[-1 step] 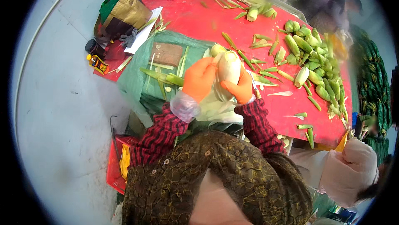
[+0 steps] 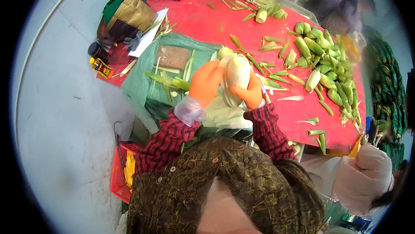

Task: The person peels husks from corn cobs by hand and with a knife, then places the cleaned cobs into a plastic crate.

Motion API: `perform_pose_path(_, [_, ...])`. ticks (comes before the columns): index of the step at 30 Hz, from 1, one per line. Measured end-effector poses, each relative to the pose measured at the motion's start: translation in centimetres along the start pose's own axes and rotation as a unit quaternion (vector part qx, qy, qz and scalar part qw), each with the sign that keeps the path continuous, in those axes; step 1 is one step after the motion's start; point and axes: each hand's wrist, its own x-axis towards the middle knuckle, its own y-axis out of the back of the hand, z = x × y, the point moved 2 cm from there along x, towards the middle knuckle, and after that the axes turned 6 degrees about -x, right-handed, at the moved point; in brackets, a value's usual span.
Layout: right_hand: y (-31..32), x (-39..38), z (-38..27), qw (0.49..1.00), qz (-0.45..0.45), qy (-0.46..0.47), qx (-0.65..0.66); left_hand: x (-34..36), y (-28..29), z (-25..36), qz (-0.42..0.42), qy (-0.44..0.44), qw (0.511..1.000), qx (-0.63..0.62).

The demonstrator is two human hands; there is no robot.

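Note:
In front of my chest is a pale ear of corn (image 2: 238,73) in its husk, its cut stem end upward. My left hand (image 2: 205,82), in an orange glove, pinches a strip of husk on the ear's left side. Around its right side closes my right hand (image 2: 250,91), gloved the same. A thin knife-like tool (image 2: 266,97) shows beside the right hand; its grip is partly hidden. Loose pale husks (image 2: 225,113) lie below the ear, and another corn ear (image 2: 225,52) is just beyond it.
Several green corn ears (image 2: 314,46) are heaped on the right of the red table (image 2: 190,15), with husk scraps scattered about. A brown block (image 2: 173,57) rests on green plastic sheeting (image 2: 134,84). At left stand a bag (image 2: 134,13) and bottle (image 2: 101,68). A person (image 2: 363,177) is at right.
My left hand has shifted very slightly to the left and down against the ear. The right hand keeps its hold.

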Motion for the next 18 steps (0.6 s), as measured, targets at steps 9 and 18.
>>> perform_pose_path(9, [0.6,1.1,0.5,0.991,0.015,-0.04,0.124,-0.5,-1.0,-1.6,0.014,0.108,0.917,-0.384])
perform_pose_path(18, [0.5,2.7,2.3,0.938,0.195,-0.088,0.274,-1.5,-0.3,-3.9,-0.015,0.077,0.922,-0.38])
